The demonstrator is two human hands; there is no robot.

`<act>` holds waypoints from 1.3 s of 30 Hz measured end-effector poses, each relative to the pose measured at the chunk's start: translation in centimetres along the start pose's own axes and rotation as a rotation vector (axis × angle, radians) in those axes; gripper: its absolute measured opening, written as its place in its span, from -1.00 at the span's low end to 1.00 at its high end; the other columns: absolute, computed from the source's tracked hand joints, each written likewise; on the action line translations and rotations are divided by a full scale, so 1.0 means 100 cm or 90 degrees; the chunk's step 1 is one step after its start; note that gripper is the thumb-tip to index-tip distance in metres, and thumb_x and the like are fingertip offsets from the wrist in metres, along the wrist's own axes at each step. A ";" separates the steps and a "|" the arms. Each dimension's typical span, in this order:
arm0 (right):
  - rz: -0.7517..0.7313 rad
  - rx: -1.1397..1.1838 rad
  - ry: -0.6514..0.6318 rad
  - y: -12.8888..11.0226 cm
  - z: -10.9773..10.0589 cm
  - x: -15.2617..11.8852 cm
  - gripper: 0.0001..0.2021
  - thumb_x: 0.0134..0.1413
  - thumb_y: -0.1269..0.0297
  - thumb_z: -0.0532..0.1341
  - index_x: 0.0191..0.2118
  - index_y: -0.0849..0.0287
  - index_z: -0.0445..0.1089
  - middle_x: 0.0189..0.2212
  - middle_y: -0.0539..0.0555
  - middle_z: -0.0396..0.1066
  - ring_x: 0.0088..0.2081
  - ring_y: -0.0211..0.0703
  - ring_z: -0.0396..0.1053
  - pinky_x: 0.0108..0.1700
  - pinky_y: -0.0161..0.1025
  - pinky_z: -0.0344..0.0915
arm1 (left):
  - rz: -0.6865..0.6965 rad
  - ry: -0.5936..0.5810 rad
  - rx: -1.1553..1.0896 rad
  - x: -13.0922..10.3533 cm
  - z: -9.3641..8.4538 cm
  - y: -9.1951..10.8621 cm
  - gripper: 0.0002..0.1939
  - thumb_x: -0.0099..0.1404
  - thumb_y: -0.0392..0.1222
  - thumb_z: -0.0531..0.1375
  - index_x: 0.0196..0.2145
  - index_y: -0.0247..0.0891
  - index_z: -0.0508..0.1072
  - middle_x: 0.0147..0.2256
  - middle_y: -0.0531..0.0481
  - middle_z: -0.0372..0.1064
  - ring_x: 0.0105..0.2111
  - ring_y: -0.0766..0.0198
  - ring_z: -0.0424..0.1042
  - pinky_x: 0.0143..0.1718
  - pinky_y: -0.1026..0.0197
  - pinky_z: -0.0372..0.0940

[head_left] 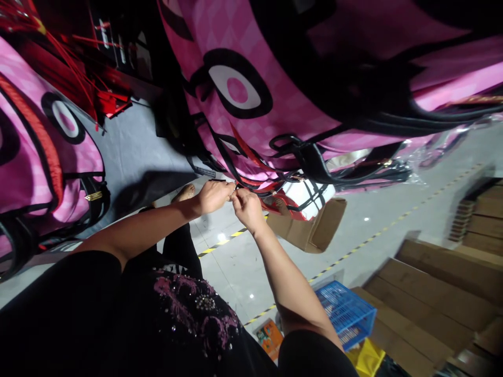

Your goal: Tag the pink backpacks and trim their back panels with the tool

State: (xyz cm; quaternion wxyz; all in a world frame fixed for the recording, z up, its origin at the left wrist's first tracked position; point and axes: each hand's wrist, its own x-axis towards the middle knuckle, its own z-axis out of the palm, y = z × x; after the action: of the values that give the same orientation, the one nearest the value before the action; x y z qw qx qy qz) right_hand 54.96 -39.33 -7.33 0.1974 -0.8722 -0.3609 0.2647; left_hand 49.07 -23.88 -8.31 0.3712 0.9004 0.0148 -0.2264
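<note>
My left hand (215, 196) and my right hand (247, 207) meet at the lower edge of a hanging pink bag (184, 63) with black trim and an eye design. Both have their fingers closed in a pinch, fingertips almost touching. What lies between them is too small to make out. Just above runs the red and black edging of the bag. A black strap (312, 157) hangs to the right of my hands, and a white bag with black bands (304, 196) is behind it.
Another pink bag (74, 152) hangs at the left, below red cords (70, 57). An open cardboard box (306, 225) stands on the floor behind my right hand. Lower right are a blue plastic crate (346, 309) and stacked cartons (428, 298). Yellow-black tape marks the floor.
</note>
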 end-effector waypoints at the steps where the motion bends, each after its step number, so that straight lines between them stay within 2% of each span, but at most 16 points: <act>1: 0.003 -0.003 -0.002 0.000 0.000 0.001 -0.83 0.20 0.34 0.06 -0.43 0.13 0.28 -0.47 0.07 0.38 -0.38 -0.13 0.35 -0.24 -0.24 0.22 | -0.006 -0.001 -0.002 -0.001 -0.001 0.001 -0.78 0.40 -0.29 0.02 -0.09 -0.34 0.40 -0.13 -0.20 0.50 -0.12 0.05 0.51 -0.22 0.17 0.26; 4: 0.010 -0.010 0.001 -0.002 0.000 0.002 -0.80 0.19 0.31 0.06 -0.46 0.12 0.26 -0.49 0.07 0.38 -0.41 -0.13 0.34 -0.27 -0.23 0.20 | -0.022 0.002 -0.009 -0.005 0.000 0.004 -0.79 0.41 -0.29 0.02 -0.11 -0.31 0.43 -0.12 -0.19 0.49 -0.10 0.07 0.50 -0.18 0.17 0.29; 9: 0.017 -0.007 0.015 -0.004 0.000 0.005 -0.82 0.15 0.32 0.05 -0.47 0.11 0.26 -0.52 0.08 0.39 -0.44 -0.13 0.35 -0.30 -0.25 0.20 | -0.064 0.027 -0.048 -0.011 0.012 0.004 -0.75 0.41 -0.34 0.00 -0.07 -0.35 0.42 -0.15 -0.19 0.49 -0.15 0.16 0.51 -0.16 0.18 0.33; 14: 0.016 0.005 0.001 -0.007 -0.002 0.005 -0.79 0.16 0.26 0.05 -0.47 0.12 0.28 -0.49 0.09 0.42 -0.44 -0.13 0.37 -0.30 -0.26 0.21 | -0.067 0.025 -0.128 -0.018 0.017 -0.004 -0.81 0.42 -0.19 0.10 -0.13 -0.31 0.45 -0.23 -0.02 0.47 -0.24 0.29 0.47 -0.17 0.16 0.39; 19: 0.008 0.026 -0.037 -0.006 -0.007 0.007 -0.75 0.16 0.18 0.04 -0.49 0.12 0.30 -0.54 0.05 0.41 -0.49 -0.17 0.35 -0.36 -0.29 0.20 | -0.111 0.053 -0.163 -0.012 0.017 -0.002 -0.73 0.40 -0.09 0.14 -0.05 -0.31 0.43 -0.12 -0.07 0.44 -0.15 0.23 0.46 -0.06 0.02 0.40; 25: 0.030 0.058 -0.025 -0.003 -0.007 0.007 -0.68 0.19 0.06 0.03 -0.46 0.12 0.33 -0.58 0.05 0.41 -0.56 -0.17 0.32 -0.42 -0.28 0.17 | -0.163 0.051 -0.206 -0.012 0.025 0.007 -0.72 0.38 -0.07 0.16 -0.06 -0.31 0.44 -0.08 -0.09 0.43 -0.11 0.21 0.45 -0.04 0.00 0.39; 30: 0.031 0.117 0.007 -0.004 -0.002 0.002 -0.67 0.20 0.03 0.03 -0.41 0.15 0.33 -0.53 0.03 0.42 -0.51 -0.18 0.35 -0.38 -0.30 0.23 | -0.184 0.054 -0.248 -0.026 0.020 0.010 -0.71 0.38 -0.06 0.16 -0.06 -0.31 0.43 -0.12 -0.08 0.44 -0.16 0.24 0.46 -0.10 0.05 0.42; 34: 0.014 0.160 0.025 -0.004 -0.001 -0.001 -0.66 0.22 0.02 0.03 -0.36 0.16 0.35 -0.49 0.02 0.42 -0.45 -0.18 0.36 -0.32 -0.29 0.28 | -0.206 0.063 -0.244 -0.028 0.014 0.010 -0.70 0.38 -0.05 0.16 -0.05 -0.32 0.43 -0.11 -0.08 0.43 -0.13 0.21 0.45 -0.07 0.01 0.41; 39: 0.015 0.180 0.046 -0.001 0.001 -0.004 -0.69 0.22 0.03 0.05 -0.37 0.14 0.34 -0.48 0.02 0.41 -0.45 -0.16 0.35 -0.32 -0.25 0.28 | -0.171 0.044 -0.243 -0.025 0.012 0.010 -0.71 0.38 -0.05 0.16 -0.07 -0.30 0.44 -0.12 -0.08 0.44 -0.14 0.23 0.46 -0.07 0.03 0.41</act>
State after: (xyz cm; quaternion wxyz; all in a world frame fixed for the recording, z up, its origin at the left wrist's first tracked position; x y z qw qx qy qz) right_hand 54.58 -39.50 -7.26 0.3280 -0.8489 -0.3024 0.2834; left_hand 46.60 -25.07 -7.32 0.5005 0.8111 0.1897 -0.2359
